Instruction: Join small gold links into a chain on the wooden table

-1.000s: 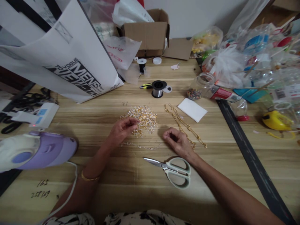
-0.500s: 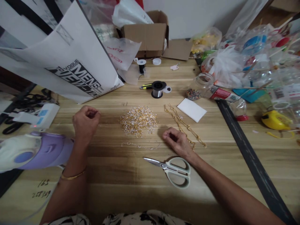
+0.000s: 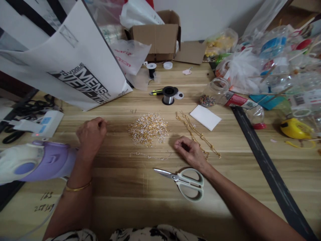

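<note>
Wooden desk [image 3: 125,187] under me, my left hand [image 3: 91,134] sits well left of the glittering pile of charms [image 3: 147,129], grip pressed together at the fingertips on something too tiny to make out, and my right hand [image 3: 190,152] lies curled shut beside the gold chains [image 3: 198,135]. I'd keep that pinch tight and low over the desk so nothing drops. The thin chain [image 3: 150,156] lies just below the pile, between my hands, long axis left to right, its right end pointing at my right thumb.
</note>
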The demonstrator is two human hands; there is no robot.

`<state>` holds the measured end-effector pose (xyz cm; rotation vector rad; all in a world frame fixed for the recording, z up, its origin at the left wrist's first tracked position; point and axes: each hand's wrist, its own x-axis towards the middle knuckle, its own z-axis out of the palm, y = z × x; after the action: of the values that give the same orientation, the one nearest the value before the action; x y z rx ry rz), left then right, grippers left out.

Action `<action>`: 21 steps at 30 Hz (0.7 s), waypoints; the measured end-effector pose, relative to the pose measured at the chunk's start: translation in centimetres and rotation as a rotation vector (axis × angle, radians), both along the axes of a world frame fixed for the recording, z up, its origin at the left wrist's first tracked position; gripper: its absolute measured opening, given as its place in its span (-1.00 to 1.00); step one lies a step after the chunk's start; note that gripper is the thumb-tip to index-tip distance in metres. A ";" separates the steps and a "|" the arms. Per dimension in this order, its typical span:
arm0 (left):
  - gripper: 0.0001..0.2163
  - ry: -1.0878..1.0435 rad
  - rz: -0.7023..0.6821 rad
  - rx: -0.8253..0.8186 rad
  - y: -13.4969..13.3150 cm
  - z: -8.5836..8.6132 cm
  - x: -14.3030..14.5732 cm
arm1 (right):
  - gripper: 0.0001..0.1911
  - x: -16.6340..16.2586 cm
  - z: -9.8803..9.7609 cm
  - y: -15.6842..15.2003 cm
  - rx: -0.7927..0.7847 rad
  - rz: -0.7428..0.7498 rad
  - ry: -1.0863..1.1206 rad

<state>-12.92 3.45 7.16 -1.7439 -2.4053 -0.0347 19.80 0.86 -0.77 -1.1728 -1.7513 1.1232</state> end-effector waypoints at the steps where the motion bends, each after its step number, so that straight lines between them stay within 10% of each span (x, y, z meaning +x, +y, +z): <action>1: -0.72 0.036 -0.012 0.013 -0.1 0.0 0.1 | -0.82 0.0 0.0 0.0 0.000 0.000 -0.003; 8: -0.66 0.094 -0.057 -0.057 -0.1 -0.3 -0.1 | -0.80 0.0 0.1 0.0 0.000 -0.007 0.005; 21: -0.75 -0.700 -0.635 -0.213 -0.9 -2.3 5.4 | -0.79 0.0 0.0 0.0 -0.008 0.001 -0.005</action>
<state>-7.54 2.57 4.84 -2.9178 -2.1459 -0.5710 19.81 0.89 -0.81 -1.1809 -1.7532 1.1292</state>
